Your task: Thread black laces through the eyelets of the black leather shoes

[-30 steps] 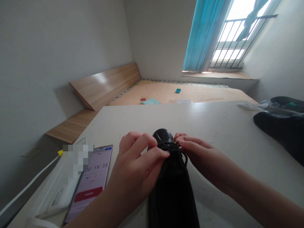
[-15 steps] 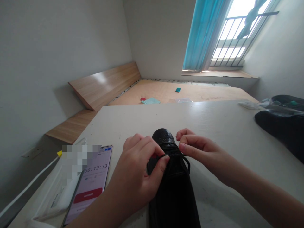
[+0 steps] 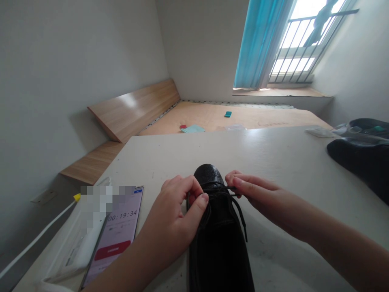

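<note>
The black leather lace-up shoe (image 3: 219, 247) lies toe-forward on the white table (image 3: 273, 162), between both hands. The left hand (image 3: 173, 213) is curled, with thumb and fingers pinching the black lace (image 3: 240, 215) at the left side of the lacing. The right hand (image 3: 255, 192) pinches the lace, fingertips pressed together, just right of the toe cap. A smartphone (image 3: 117, 239) displaying 00:19:34 lies left of the left hand.

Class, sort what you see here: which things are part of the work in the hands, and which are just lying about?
In use: left hand, right hand, black shoe, shoelace.

Lying about: phone showing a timer, white cable, dark fabric, teal card.
</note>
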Action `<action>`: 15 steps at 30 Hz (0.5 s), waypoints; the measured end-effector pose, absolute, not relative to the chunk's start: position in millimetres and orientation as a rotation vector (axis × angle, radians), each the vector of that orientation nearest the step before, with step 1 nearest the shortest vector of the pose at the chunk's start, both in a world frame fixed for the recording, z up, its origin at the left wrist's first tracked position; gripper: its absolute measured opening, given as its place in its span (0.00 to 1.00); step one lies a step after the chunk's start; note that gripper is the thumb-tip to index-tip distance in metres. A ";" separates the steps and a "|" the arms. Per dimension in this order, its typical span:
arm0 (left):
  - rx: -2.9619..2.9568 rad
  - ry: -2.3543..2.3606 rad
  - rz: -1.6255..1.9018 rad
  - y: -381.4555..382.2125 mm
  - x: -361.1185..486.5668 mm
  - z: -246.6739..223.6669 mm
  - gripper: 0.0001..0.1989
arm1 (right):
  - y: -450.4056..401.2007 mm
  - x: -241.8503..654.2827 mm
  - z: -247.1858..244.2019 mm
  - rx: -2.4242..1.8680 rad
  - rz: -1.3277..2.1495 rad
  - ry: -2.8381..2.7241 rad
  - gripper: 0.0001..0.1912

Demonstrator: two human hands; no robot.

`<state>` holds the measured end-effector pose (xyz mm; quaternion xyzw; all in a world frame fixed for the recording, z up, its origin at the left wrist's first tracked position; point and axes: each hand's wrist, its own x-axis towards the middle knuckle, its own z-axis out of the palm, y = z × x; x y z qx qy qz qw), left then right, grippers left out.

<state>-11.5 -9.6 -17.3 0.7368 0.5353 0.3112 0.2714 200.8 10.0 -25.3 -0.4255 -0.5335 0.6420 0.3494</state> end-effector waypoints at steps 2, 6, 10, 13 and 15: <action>1.956 1.431 0.816 -8.8 -11.4 -17.5 0.10 | 12.6 200.4 -25.0 -1.093 1.722 -1.401 0.13; 1.925 1.409 0.776 -7.0 -13.2 -17.2 0.11 | 16.5 199.2 -20.1 -1.059 1.797 -1.361 0.13; 1.944 1.420 0.765 -6.6 -15.2 -16.2 0.11 | 17.0 199.9 -16.9 -1.044 1.843 -1.300 0.12; 1.971 1.447 0.770 -6.7 -15.0 -16.1 0.11 | 17.8 201.9 -19.4 -1.060 1.794 -1.351 0.13; 1.971 1.454 0.778 -6.4 -14.3 -16.7 0.11 | 19.6 203.5 -22.1 -1.141 1.635 -1.440 0.15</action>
